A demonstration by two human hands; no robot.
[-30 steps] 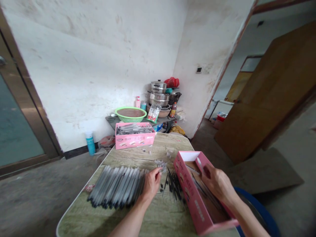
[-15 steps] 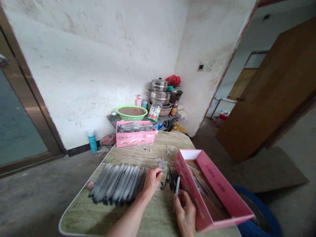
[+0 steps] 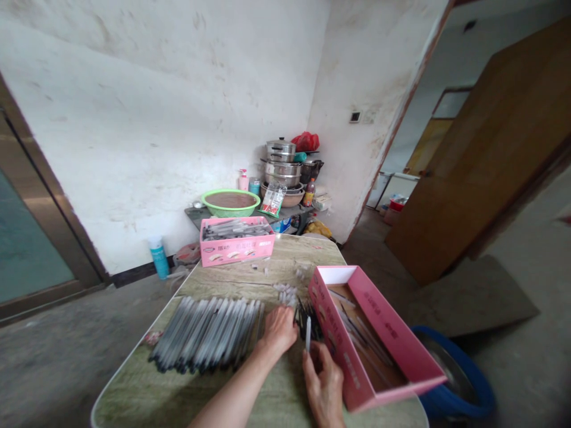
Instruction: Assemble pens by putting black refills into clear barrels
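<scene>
My right hand (image 3: 325,380) holds a translucent pen barrel (image 3: 308,334) upright between thumb and fingers, just left of the open pink box. My left hand (image 3: 280,330) is closed, palm down, with its fingertips at the small black pen parts (image 3: 307,318); whatever they pinch is hidden. To its left lies a broad row of clear pens (image 3: 207,333) side by side, their dark ends toward me. Small whitish plastic pieces (image 3: 285,293) are heaped just beyond the left hand.
The pink box (image 3: 397,333) at right contains a few loose thin rods. A second pink box (image 3: 237,252), full of pens, stands at the table's far edge. Behind it are a green basin (image 3: 231,208) and stacked pots (image 3: 282,169). A blue tub (image 3: 479,398) sits beside the table.
My left hand has moved slightly right over the small black parts, its fingers turning down. My right hand still holds the pen barrel. The whole view has shifted a little.
</scene>
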